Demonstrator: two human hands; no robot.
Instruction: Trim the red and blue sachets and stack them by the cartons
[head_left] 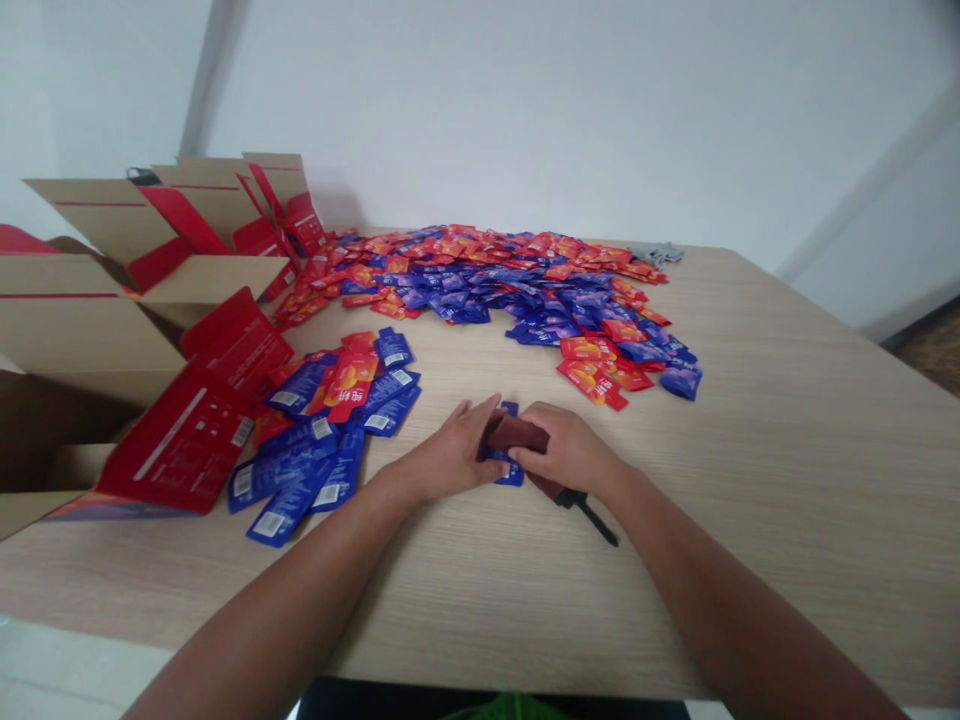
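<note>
Near the middle of the table's front, my right hand (562, 445) is closed round a dark red, rod-like tool (519, 433) with a black end and a short black strap or cord. Part of the tool is hidden by my fingers. A blue packet (512, 476) lies flat on the table under the tool. My left hand (457, 455) holds this packet from its left side, thumb on its lower part and fingers near its top. Most of the packet is covered by the tool and hands.
To the left lies a loose pile of blue and red packets (349, 376). Open cardboard boxes (187, 440) with raised flaps stand along the left edge. A long heap of red and blue packets (465, 270) spreads across the back, with a grey cloth-like item (664, 253) beyond its right end.
</note>
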